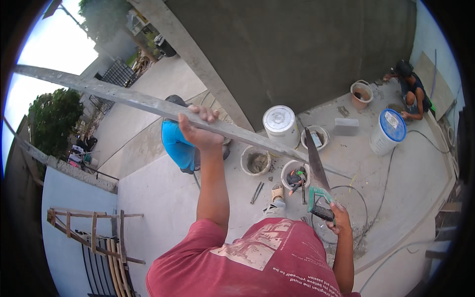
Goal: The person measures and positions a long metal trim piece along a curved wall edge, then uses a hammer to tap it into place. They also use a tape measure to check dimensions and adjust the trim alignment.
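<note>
My left hand grips a long, mortar-stained grey plank, fingers wrapped over it. The plank slants from the far upper left down to the middle right. In my right hand is a handsaw, held by its green and black handle with the dark blade pointing up and away. The blade lies close to the plank's right end; I cannot tell whether they touch. Beneath that end stands a bucket of tools, and a mortar bucket is to its left.
A crouching person in blue is beyond the plank; another person squats far right. A white-lidded bucket, blue-lidded bucket and grey block stand on the floor. Pliers, a cable and a wooden ladder lie around.
</note>
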`<state>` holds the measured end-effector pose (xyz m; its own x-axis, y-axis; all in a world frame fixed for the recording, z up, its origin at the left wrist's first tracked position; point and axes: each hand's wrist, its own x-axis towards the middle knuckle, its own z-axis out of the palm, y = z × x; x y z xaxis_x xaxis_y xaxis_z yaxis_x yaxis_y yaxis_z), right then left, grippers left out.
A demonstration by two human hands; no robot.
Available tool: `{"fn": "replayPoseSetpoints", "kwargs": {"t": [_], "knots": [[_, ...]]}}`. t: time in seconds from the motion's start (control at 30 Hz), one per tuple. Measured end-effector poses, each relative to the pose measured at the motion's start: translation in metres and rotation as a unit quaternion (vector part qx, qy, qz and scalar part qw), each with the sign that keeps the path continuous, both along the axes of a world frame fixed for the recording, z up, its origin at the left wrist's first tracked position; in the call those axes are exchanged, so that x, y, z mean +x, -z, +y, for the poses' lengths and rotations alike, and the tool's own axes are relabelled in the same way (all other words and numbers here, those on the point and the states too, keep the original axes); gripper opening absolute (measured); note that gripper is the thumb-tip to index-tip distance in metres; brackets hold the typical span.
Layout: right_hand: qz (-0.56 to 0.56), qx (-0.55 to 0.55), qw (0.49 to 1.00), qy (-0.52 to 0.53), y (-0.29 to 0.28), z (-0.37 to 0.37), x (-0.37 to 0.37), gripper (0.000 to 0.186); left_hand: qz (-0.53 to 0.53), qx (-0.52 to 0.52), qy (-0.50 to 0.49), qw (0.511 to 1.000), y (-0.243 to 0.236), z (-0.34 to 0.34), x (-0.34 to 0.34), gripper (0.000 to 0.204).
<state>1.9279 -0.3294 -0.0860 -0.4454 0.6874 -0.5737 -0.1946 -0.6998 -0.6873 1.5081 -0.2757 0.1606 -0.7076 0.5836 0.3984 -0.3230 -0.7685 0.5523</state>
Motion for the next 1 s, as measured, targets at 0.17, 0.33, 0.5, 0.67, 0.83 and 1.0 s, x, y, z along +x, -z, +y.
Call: {"fn": "replayPoseSetpoints", "kwargs": {"t": [0.17, 0.33, 0.5, 0.67, 0.83, 1.0], "knots": [[-0.005, -0.076, 0.997, -0.001, 0.015, -0.008, -0.012, 0.038, -0.008, 0.003, 0.010, 1.000, 0.036, 0.013, 0.010, 0.048], [-0.052, -0.106, 0.990, 0.079, 0.068, -0.004, 0.003, 0.028, -0.019, 0.015, -0.015, 1.000, 0.060, 0.035, 0.003, 0.046], [-0.025, -0.122, 0.992, 0.009, 0.081, 0.004, 0.011, 0.035, -0.036, -0.023, -0.018, 0.999, 0.083, 0.064, 0.018, 0.048], [-0.041, -0.068, 0.996, -0.044, 0.030, -0.001, -0.017, 0.036, -0.029, -0.056, -0.085, 0.994, 0.088, 0.058, 0.016, 0.054], [-0.184, 0.314, 0.921, -0.142, 0.109, 0.004, 0.007, 0.035, -0.016, -0.091, -0.118, 0.989, 0.086, 0.066, 0.020, 0.048], [-0.140, 0.223, 0.940, -0.217, 0.063, 0.001, 0.004, 0.043, 0.010, -0.204, -0.154, 0.967, 0.080, 0.059, 0.018, 0.047]]}}
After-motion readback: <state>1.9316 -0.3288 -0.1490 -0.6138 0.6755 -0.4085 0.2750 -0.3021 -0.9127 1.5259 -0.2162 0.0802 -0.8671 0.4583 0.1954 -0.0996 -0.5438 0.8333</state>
